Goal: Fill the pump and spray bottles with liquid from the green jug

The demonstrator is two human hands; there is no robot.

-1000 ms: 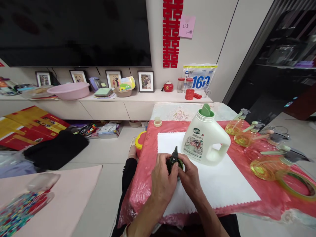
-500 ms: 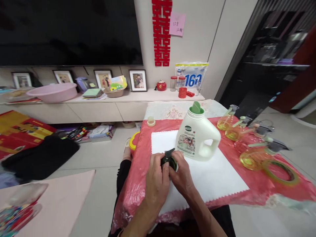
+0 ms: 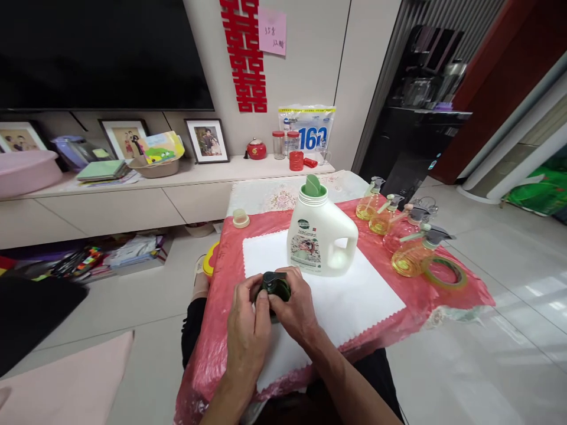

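Near the front of the table, both hands are closed around a dark green pump bottle [image 3: 280,288]. My left hand [image 3: 248,316] wraps its left side, and my right hand [image 3: 296,302] grips the right side. Both thumbs press close together at the neck, below the black pump head. The spout points right, toward my right fingers; most of the bottle's body is hidden. Just beyond stands a large white detergent jug [image 3: 322,242] with a green pouring spout, its mouth uncapped. A pale translucent cap [image 3: 240,218] sits at the table's left edge.
Several pump bottles [image 3: 410,260] holding yellow or pink liquid line the table's right side, beside a tape roll [image 3: 460,278]. A white scalloped mat [image 3: 354,307] lies over the red plastic cover [image 3: 217,330]. Behind is a low cabinet [image 3: 195,203].
My view has swung right, so the scene sits further left. The pump spout, earlier pointing away and to the right, now points right. Both hands stay around the bottle.
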